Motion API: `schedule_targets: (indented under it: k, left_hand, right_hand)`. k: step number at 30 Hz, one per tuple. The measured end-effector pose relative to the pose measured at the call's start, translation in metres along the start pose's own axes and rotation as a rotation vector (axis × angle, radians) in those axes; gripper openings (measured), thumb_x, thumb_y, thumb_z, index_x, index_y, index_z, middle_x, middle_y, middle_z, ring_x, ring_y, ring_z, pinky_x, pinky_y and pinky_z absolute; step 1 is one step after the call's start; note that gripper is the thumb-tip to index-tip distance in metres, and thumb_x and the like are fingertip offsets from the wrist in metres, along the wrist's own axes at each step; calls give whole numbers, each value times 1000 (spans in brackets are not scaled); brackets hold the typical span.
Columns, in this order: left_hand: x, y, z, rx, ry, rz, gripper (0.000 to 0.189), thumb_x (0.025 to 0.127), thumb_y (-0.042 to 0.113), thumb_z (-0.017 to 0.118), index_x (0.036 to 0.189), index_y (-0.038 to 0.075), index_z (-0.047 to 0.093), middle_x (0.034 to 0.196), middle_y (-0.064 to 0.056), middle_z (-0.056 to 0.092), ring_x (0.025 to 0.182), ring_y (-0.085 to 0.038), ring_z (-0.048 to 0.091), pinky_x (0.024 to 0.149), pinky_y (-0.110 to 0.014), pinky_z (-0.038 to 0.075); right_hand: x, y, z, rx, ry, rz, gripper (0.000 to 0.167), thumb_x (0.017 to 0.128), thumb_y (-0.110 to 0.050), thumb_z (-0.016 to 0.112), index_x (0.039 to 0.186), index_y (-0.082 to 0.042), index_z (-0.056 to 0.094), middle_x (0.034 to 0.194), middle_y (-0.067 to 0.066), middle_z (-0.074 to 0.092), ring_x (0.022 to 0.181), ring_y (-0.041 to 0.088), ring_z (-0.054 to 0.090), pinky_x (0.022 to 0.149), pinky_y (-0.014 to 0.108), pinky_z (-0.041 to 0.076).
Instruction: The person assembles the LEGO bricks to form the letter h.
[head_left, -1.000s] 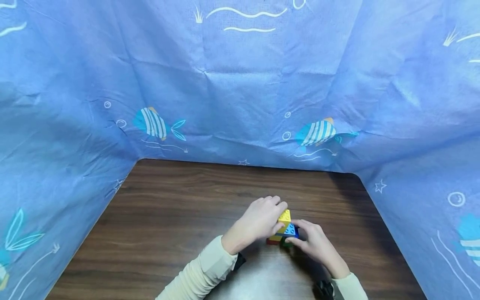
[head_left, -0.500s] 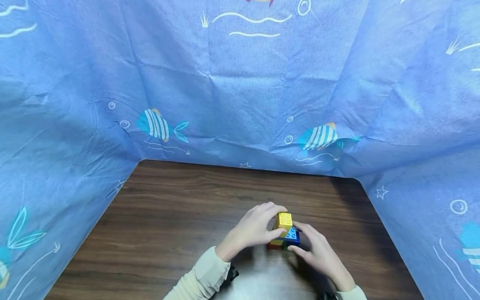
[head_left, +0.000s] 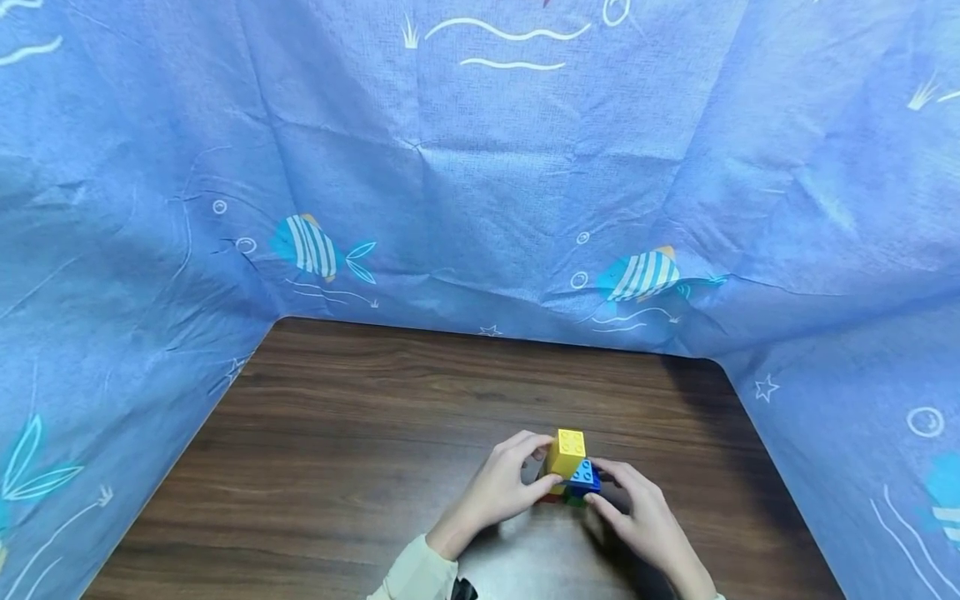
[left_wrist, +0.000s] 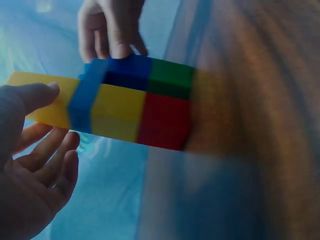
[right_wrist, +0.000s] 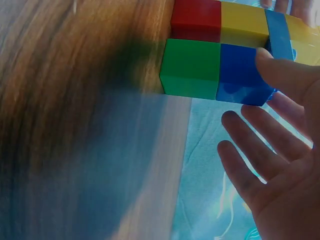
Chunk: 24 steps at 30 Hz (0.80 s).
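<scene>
A small tower of toy building bricks stands on the table. At its base are a red brick (left_wrist: 165, 122) and a green brick (right_wrist: 192, 70), side by side. Above them sit a yellow brick (left_wrist: 117, 112) and a dark blue brick (right_wrist: 240, 75). A thinner light blue brick (left_wrist: 84, 102) spans both, and another yellow brick (head_left: 567, 454) tops its left half. My left hand (head_left: 495, 487) holds this top brick, thumb in front and fingers behind. My right hand (head_left: 647, 515) grips the dark blue brick's level from the right, thumb tip against it; its lower fingers are spread apart.
The dark wood-grain table (head_left: 360, 442) runs back to a blue cloth (head_left: 480, 208) printed with fish, which hangs behind and along both sides. The tower stands right of the table's middle.
My left hand has slid lower and left around the top yellow brick, uncovering its studs. The right hand has shifted slightly downward in view and stays beside the tower.
</scene>
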<state>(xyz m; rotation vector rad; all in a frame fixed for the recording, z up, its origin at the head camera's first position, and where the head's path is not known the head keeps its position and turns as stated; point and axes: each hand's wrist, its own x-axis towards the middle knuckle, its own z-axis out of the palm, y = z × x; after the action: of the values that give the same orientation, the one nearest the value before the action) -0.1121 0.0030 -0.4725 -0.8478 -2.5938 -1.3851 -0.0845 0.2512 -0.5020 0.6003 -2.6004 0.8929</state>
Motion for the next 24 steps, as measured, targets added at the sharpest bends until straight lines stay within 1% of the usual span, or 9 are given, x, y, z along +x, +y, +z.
schedule_targets:
  k: [3, 6, 8, 11, 13, 15, 18, 21, 24]
  left_hand:
    - [-4, -5, 5, 6, -6, -22, 40, 91, 24, 77, 127, 10, 66, 115, 0, 69, 100, -10, 66, 85, -22, 55]
    - [-5, -10, 6, 21, -13, -28, 38, 92, 25, 76, 126, 11, 67, 115, 1, 70, 101, -10, 67, 86, -21, 54]
    - [-6, -11, 4, 26, -19, -34, 38, 93, 26, 76, 126, 11, 67, 116, 1, 70, 103, -10, 66, 87, -21, 54]
    - [-8, -14, 0, 29, -14, -38, 38, 93, 26, 75, 127, 10, 67, 119, 0, 70, 107, -10, 66, 88, -22, 55]
    - [-11, -14, -5, 19, 1, -47, 39, 94, 26, 75, 128, 10, 67, 121, 0, 69, 109, -11, 66, 91, -25, 55]
    - [-15, -15, -10, -6, 29, -59, 39, 94, 26, 74, 128, 10, 66, 120, 0, 70, 110, -12, 66, 93, -28, 55]
    - [-21, -16, -18, -59, 84, -79, 38, 93, 26, 75, 127, 11, 66, 115, 1, 70, 107, -12, 67, 94, -31, 56]
    - [-28, -18, -27, -179, 143, -104, 38, 93, 20, 75, 127, 8, 65, 111, -3, 70, 103, -16, 69, 92, -31, 57]
    - [-35, -19, -33, -282, 198, -161, 37, 93, 17, 74, 127, 6, 64, 111, -9, 70, 101, -20, 70, 89, -27, 58]
  right_hand:
    - [0, 0, 2, 12, 31, -17, 48, 75, -4, 88, 119, -12, 70, 109, -6, 71, 92, 6, 67, 75, 33, 61]
    - [2, 0, 3, 10, 48, -37, 46, 74, -3, 88, 116, -13, 71, 106, -7, 71, 89, 6, 68, 75, 28, 59]
    - [5, -1, 3, 6, 41, -40, 45, 74, -4, 88, 114, -14, 72, 104, -9, 71, 89, 6, 68, 76, 25, 58]
    - [9, -3, 5, 0, 17, -48, 43, 75, -7, 89, 114, -14, 72, 103, -10, 71, 89, 8, 69, 77, 26, 58]
    - [13, -6, 7, 4, -8, -44, 41, 76, -10, 88, 114, -15, 72, 103, -10, 71, 90, 8, 69, 77, 30, 58]
    - [17, -10, 10, 16, -31, -27, 39, 78, -13, 88, 114, -16, 72, 103, -11, 71, 91, 8, 69, 77, 34, 59]
    - [23, -19, 14, 63, -68, 19, 36, 82, -19, 86, 115, -17, 73, 103, -12, 71, 92, 7, 69, 79, 35, 60]
    - [30, -31, 21, 145, -106, 85, 33, 85, -24, 83, 115, -19, 73, 105, -11, 73, 93, 6, 69, 80, 38, 60]
    - [35, -42, 28, 251, -134, 172, 30, 87, -26, 82, 114, -21, 73, 105, -9, 74, 93, 5, 69, 83, 42, 60]
